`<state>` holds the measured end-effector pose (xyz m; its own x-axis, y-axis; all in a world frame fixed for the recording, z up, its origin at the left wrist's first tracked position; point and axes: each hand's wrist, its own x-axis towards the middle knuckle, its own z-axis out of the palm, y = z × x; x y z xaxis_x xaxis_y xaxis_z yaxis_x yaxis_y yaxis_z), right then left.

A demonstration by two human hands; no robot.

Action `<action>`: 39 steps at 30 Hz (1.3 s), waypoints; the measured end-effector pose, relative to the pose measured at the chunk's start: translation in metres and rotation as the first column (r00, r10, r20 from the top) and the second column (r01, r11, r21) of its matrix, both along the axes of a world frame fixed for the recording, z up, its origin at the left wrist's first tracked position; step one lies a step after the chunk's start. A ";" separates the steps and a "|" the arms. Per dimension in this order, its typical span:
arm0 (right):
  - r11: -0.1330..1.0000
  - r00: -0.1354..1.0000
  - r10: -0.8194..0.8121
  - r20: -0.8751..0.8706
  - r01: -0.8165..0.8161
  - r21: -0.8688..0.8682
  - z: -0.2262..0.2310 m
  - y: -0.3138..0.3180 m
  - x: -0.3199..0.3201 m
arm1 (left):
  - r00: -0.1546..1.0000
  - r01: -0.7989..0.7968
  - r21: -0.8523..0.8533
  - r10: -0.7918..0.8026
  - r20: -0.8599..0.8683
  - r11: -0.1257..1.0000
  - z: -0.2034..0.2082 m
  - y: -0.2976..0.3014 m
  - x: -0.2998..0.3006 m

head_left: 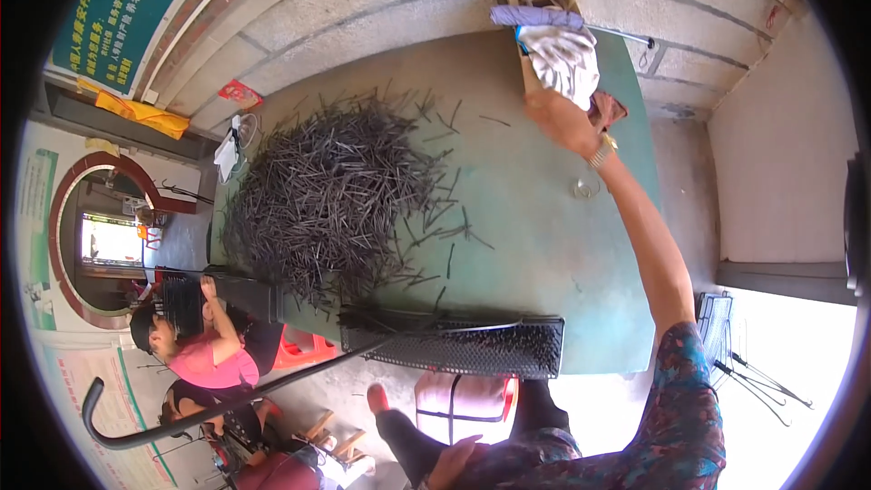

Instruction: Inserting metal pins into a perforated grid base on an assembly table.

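Cloth (pixel 567 68) at right hand (pixel 567 124) near table (pixel 544 245) edge; gap before stick pile (pixel 331 191).

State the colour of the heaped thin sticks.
The thin sticks are dark grey, shown in the head view.

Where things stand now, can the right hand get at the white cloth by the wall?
Very likely yes: the right hand is right at the near end of the white cloth, with nothing visible blocking the way between them.
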<state>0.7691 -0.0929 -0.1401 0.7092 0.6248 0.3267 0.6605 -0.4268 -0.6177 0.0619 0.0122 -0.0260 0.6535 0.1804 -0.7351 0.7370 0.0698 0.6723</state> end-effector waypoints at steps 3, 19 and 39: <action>0.988 0.999 -0.016 -0.039 0.022 0.151 0.053 -0.045 -0.125 | 0.964 -0.050 -0.207 -0.008 -0.267 0.977 0.047 0.017 0.076; 0.644 0.603 -0.760 -0.241 0.749 -0.157 -0.036 -0.077 -0.513 | 0.756 0.649 -0.309 -0.544 0.362 0.696 0.028 0.109 0.154; 0.418 0.450 -0.564 -0.693 0.879 0.230 -0.065 -0.055 -0.532 | 0.792 -0.320 0.573 -0.118 0.598 0.755 -0.154 0.341 0.052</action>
<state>0.2373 -0.1474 -0.2047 0.9201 -0.3716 -0.1241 -0.1766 -0.1106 -0.9780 0.1136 0.3529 -0.1797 0.8417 0.5336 0.0827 0.2127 -0.4683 0.8576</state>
